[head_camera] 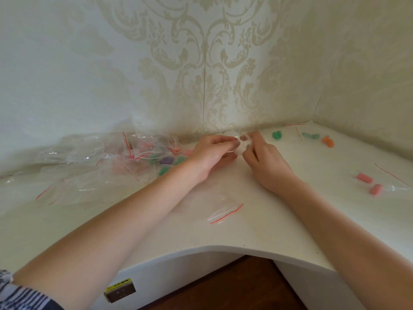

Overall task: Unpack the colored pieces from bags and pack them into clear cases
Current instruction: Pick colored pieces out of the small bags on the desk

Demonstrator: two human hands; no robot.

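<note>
My left hand (212,153) and my right hand (263,159) meet near the back wall, both pinching a small clear case (242,143) between their fingertips. What the case contains is blurred. A heap of clear zip bags (100,162) with red seal lines lies to the left, with pink, green and purple pieces (166,161) in and beside it. On the right lie a green piece (277,134), teal pieces (309,136), orange pieces (328,141) and two pink pieces (369,183).
An empty small zip bag (225,212) lies on the white counter (245,231) near its curved front edge. Another bag (393,177) lies at the far right by the pink pieces. Patterned walls close the back and right sides.
</note>
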